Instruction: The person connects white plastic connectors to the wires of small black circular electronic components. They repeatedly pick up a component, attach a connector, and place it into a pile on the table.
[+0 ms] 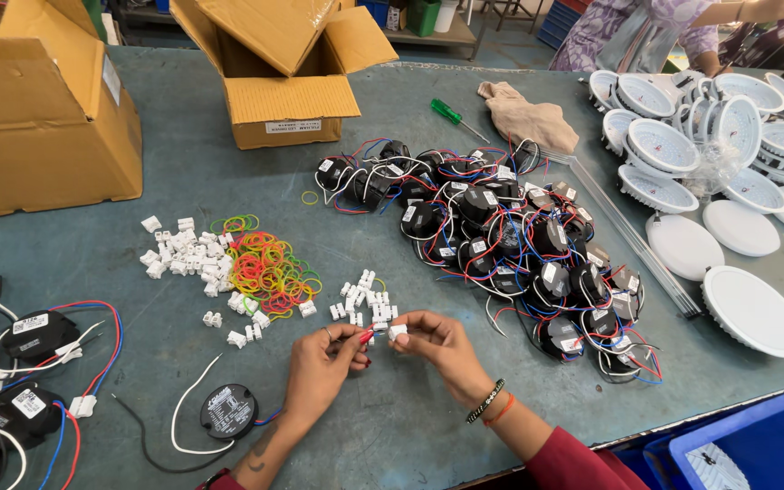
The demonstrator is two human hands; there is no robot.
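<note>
Head view: both hands meet low over the grey-green desk (410, 426). Left hand (324, 363), grip pinching the red end of a wire (367, 337) between thumb and fingertips. Right hand (437, 340), grip pinching a small white terminal connector (397, 332), held just beside the wire tip; whether the two touch cannot be told. Right wrist carries a dark beaded bracelet and an orange band.

Just above the hands, a small cluster of white connectors (365, 298). Left of it, a heap of coloured rubber bands (267, 269), and beside that a larger scatter of white connectors (183, 252).

Round black LED driver (229, 411) with white and black leads lies near the left forearm. More drivers with connectors fitted at the left edge (20, 381). Large tangled pile of black drivers with red and blue wires (510, 245) to the right of centre.

Containers: open cardboard box (288, 86) at top centre, flaps up, contents not visible. Closed-looking cardboard box (38, 109) at top left. Blue plastic crate (755, 445) at bottom right, contents unclear.

Far right, stacked white round downlight housings (682, 145); flat white discs (746, 308) below them. Green-handled screwdriver (451, 113) and beige cloth (528, 118) near the top.
</note>
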